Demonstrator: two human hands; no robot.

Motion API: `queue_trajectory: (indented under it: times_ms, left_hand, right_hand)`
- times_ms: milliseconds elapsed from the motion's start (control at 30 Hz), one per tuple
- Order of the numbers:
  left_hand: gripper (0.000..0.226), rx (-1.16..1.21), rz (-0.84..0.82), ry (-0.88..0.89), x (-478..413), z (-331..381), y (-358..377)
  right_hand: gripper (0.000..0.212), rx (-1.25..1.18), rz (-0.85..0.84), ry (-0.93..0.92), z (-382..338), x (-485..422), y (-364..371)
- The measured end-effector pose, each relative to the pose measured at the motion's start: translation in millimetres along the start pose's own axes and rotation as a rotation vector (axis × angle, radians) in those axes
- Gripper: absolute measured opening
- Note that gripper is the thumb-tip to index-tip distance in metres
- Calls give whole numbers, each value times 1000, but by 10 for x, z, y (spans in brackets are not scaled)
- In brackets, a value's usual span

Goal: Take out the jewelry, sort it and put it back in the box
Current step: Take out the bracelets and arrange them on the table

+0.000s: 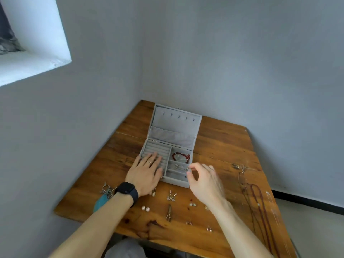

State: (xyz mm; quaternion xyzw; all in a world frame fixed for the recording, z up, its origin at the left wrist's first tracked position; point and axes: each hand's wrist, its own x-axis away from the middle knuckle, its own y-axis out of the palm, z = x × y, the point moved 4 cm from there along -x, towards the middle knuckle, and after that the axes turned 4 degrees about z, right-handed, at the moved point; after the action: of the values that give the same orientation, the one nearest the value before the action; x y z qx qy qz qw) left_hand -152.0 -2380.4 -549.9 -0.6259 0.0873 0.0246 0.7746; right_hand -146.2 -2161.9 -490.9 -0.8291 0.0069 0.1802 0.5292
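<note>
Left hand (147,173) lies flat on the jewelry box (175,182), grip released. Red bracelet (181,156) already returned. Right hand (204,180) pinched above compartments; contents indiscernible. Earrings (145,208) and necklaces (260,205) remain on the worktop (223,146). Judged: early refilling.

We note a table (223,146) of varnished wood, glossy, with dark knots and cracks around the box (176,123). The box is lined in soft, matt grey cloth, velvety on lid and ridged rows alike. Inside the box a red bead bracelet (181,156) shines smooth. In front of the box lie earrings (171,197) of bright metal and two lustrous, pearly studs (145,208). Right of the box, necklaces (259,205) look like matt dark-red cord. On the box rests the left hand (145,174), wearing a thin polished metal ring (148,162) and a matt black watch (125,189). The small piece (187,170) pinched by the right hand (202,181) glints like metal.
</note>
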Motion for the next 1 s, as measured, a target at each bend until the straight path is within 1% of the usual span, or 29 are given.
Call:
queue_trajectory:
  times_ms: [167, 300, 367, 433, 500, 567, 633, 700, 833, 900, 1000]
  left_hand:
    - [57, 25, 57, -5, -2, 2, 7]
    - [58, 73, 57, -5, -1, -13, -7]
    - [58, 80, 59, -9, -5, -29, -12]
    - [58, 82, 66, -17, 1, -36, -22]
    - [57, 84, 71, -21, 9, -40, -33]
    - [57, 87, 64, -15, 19, -40, -37]
    - [58, 93, 49, -12, 17, -49, -45]
    - [57, 74, 44, 2, -16, -45, -77]
    - [51, -59, 54, 32, -195, 36, -215]
    - [49, -114, 84, 64, -339, 115, -299]
    - [42, -195, 131, 113, -599, 255, -396]
  right_hand:
    - [31, 121, -87, 95, -73, -687, 350]
    - [40, 149, -225, 253, -66, -967, 635]
    - [33, 114, -250, 326, -32, -1008, 708]
    - [23, 61, -246, 353, 21, -1036, 729]
    - [16, -41, -242, 366, 61, -1056, 709]
    - [9, -253, -193, 430, 120, -1051, 643]
    - [9, -432, -134, 460, 178, -1025, 534]
    - [9, -546, -105, 467, 236, -979, 393]
    - [8, -816, -48, 502, 296, -719, 61]
    - [9, -911, 4, 514, 336, -473, -78]
    - [12, -952, 80, 559, 452, -31, -200]
